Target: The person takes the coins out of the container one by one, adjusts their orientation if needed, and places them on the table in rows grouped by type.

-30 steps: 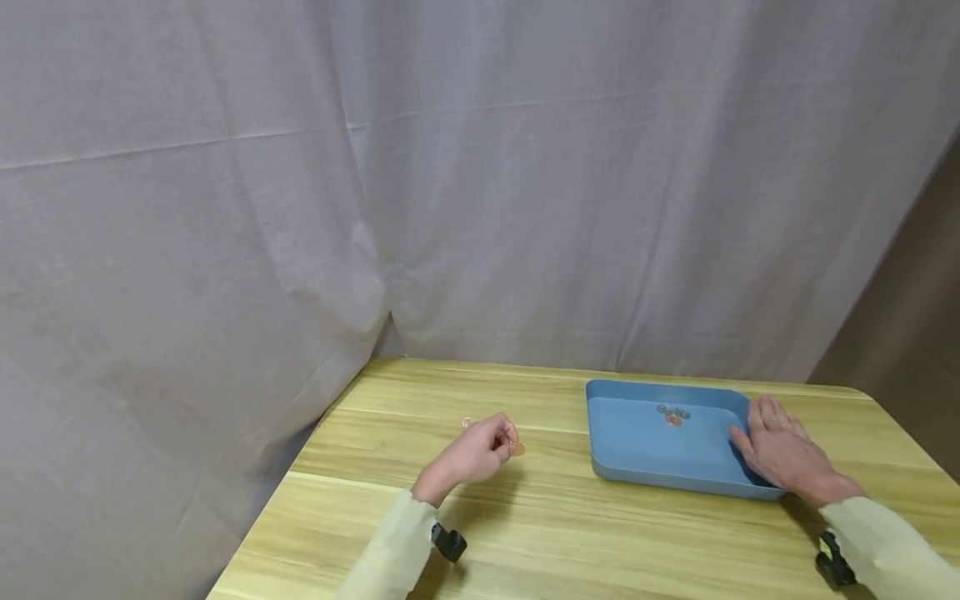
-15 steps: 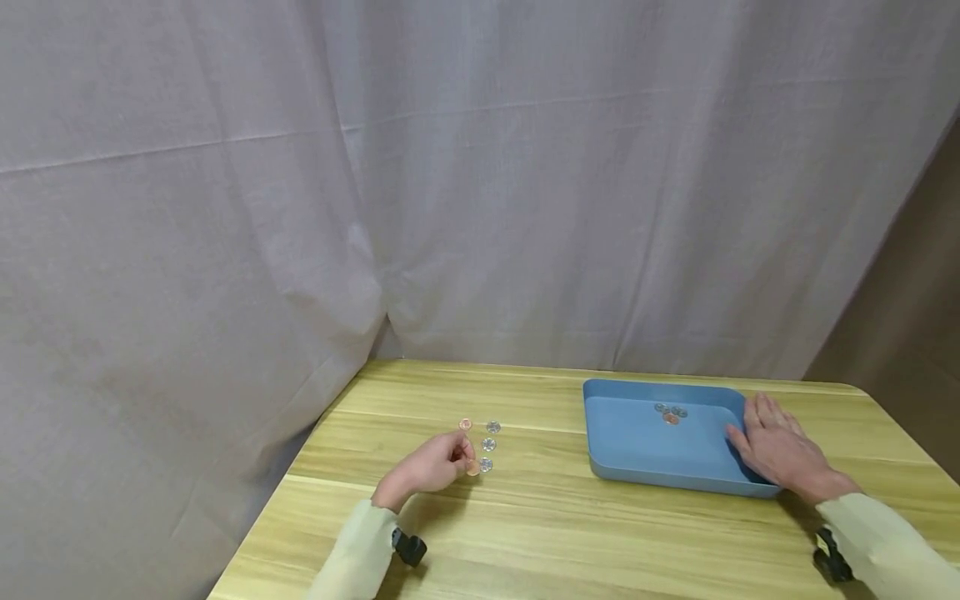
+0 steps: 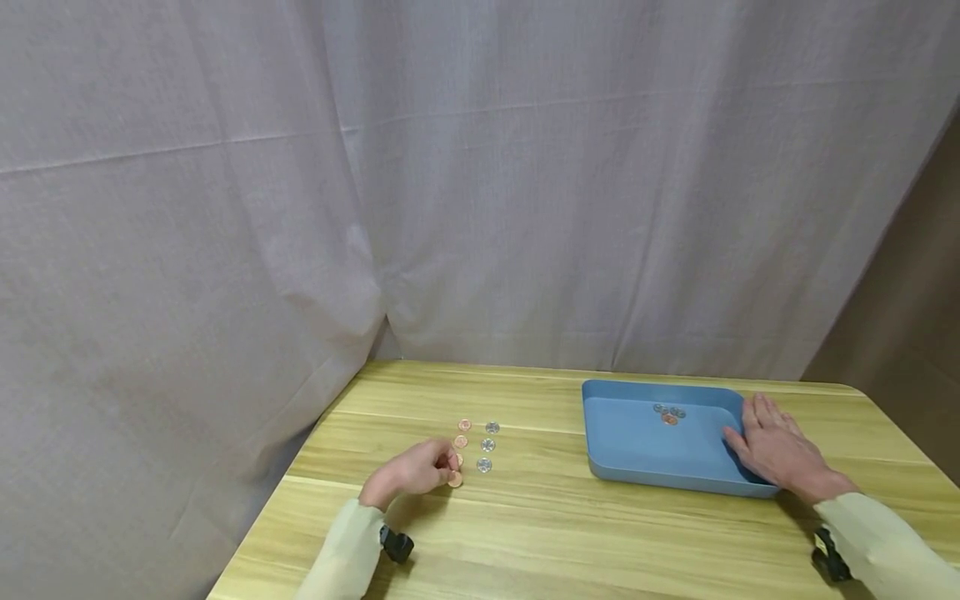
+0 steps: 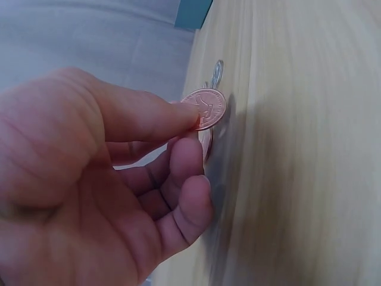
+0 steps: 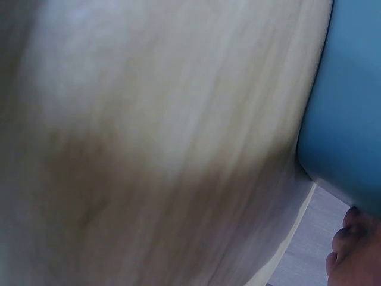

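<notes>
My left hand pinches a copper-coloured coin between thumb and fingers. It is held at the near end of a column of copper coins, whose far one and second one lie flat on the table; another is partly covered by the fingers. Just right of them runs a row of silver coins, the middle one among them. My right hand rests on the right rim of a blue tray, fingers extended and thumb over the inner side.
Inside the tray, near its back wall, lies a small cluster of silver coins with copper coins. The wooden table ends at the back against a grey curtain.
My left hand has moved left and toward me with the copper coin, uncovering silver and copper coins on the table. The right hand has stayed on the tray rim.
</notes>
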A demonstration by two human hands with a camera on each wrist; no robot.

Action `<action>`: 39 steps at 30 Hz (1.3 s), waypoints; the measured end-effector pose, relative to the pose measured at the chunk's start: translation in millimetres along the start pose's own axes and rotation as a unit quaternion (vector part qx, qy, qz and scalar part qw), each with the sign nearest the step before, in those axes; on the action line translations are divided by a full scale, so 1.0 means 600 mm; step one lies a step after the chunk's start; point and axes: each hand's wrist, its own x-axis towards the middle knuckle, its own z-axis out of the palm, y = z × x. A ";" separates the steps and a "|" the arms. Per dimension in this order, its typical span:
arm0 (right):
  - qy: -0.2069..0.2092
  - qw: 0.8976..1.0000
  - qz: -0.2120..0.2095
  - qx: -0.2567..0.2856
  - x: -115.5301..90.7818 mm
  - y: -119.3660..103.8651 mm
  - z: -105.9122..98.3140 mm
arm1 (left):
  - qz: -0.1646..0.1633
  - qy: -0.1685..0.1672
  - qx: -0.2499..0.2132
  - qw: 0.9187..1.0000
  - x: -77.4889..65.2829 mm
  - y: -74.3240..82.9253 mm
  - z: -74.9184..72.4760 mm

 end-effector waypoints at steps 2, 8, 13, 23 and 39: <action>-0.003 1.000 0.002 0.002 -0.001 -0.001 -0.001 | -0.004 -0.002 0.005 1.000 -0.001 -0.003 0.000; -0.006 1.000 0.007 0.001 -0.001 -0.001 -0.001 | -0.012 -0.004 0.021 1.000 -0.001 -0.005 -0.002; -0.007 1.000 0.008 0.002 -0.001 0.000 0.001 | -0.017 -0.007 0.044 0.999 0.000 -0.001 -0.002; -0.004 1.000 0.005 0.002 0.001 -0.001 0.003 | -0.037 -0.015 0.081 0.996 0.004 0.011 -0.005; -0.010 1.000 0.006 0.004 0.001 -0.001 -0.002 | -0.044 -0.026 0.068 0.996 0.018 0.019 -0.004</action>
